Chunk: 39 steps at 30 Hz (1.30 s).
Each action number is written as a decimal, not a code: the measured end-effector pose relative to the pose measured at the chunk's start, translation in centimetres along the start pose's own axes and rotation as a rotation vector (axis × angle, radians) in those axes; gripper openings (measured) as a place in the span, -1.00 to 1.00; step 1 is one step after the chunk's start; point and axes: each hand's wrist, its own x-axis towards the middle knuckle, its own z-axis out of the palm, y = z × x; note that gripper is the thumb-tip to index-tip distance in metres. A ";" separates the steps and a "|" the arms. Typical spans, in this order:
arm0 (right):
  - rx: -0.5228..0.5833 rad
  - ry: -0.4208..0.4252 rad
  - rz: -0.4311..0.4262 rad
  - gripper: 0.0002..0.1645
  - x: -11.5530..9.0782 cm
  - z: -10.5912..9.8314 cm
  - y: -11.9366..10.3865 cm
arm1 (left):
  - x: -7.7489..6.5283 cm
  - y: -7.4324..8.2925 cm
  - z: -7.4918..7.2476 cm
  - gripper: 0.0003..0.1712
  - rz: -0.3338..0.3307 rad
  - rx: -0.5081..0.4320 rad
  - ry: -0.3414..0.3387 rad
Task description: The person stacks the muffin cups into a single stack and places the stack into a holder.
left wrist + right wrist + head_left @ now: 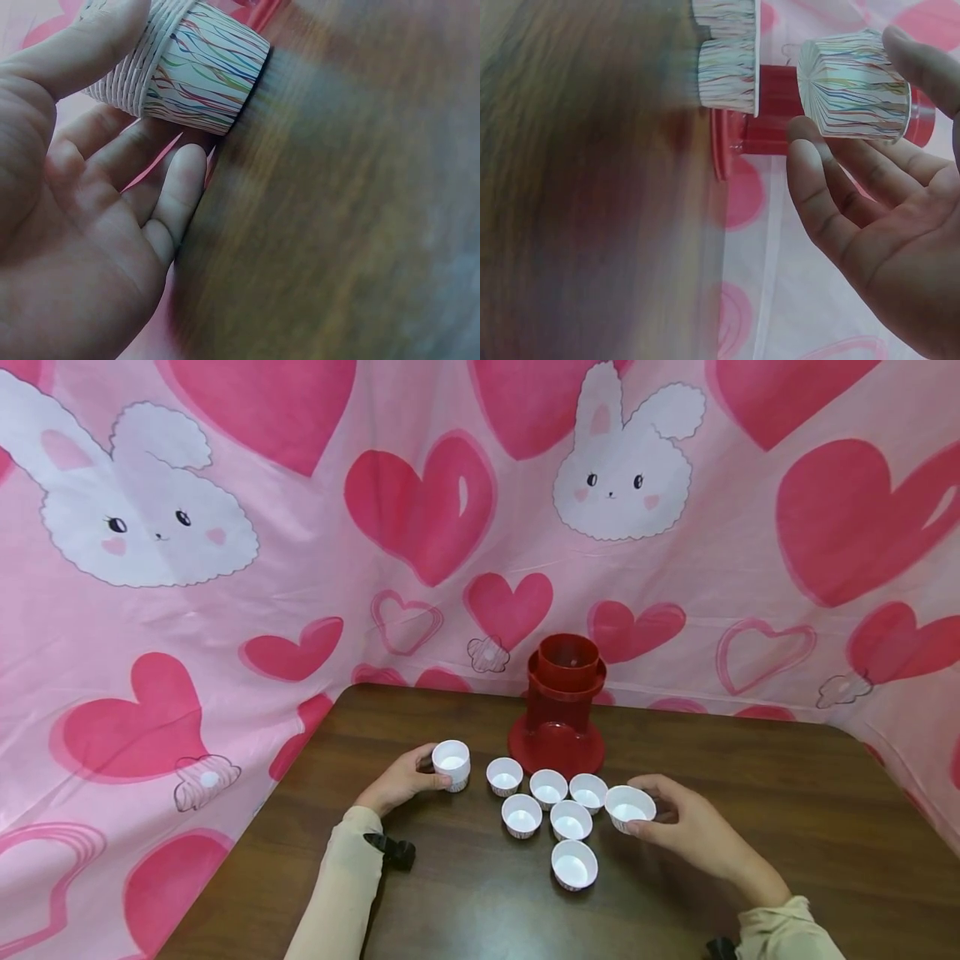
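In the head view, a person's left hand [405, 781] grips a stack of paper cups [452, 766] at the left of a brown wooden table [457, 893], thumb on the near side and fingers round the far side. The right hand [693, 827] pinches a single cup [628, 807] between thumb and fingers, its white mouth facing up, just to the right of the cups on the table. Those are six loose cups [571, 821], all upright, gathered between the two hands, some touching or nearly so. Behind them stands a red holder [558, 714] with a round base and an open top, near a pink curtain [510, 552] printed with hearts and rabbits. Both arms wear beige sleeves [341, 868], and a black strap [390, 850] crosses the left wrist. In the left wrist view, the thumb lies across several nested rims, and the lowest cup's wall shows wavy coloured lines; whether its base touches the table I cannot tell. In the right wrist view, the thumb and fingers hold the single cup clear of the table, its striped wall and base showing, with two standing cups and the red holder beyond.
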 end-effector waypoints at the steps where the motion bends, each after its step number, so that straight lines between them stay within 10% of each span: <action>1: -0.007 0.010 -0.002 -0.40 0.1 0.1 -0.2 | 0.0 0.0 0.0 -0.27 -0.002 -0.006 0.001; 39: 0.087 -0.093 -0.122 -0.42 7.8 5.5 -7.5 | -0.1 0.0 0.1 -0.25 -0.001 0.023 0.013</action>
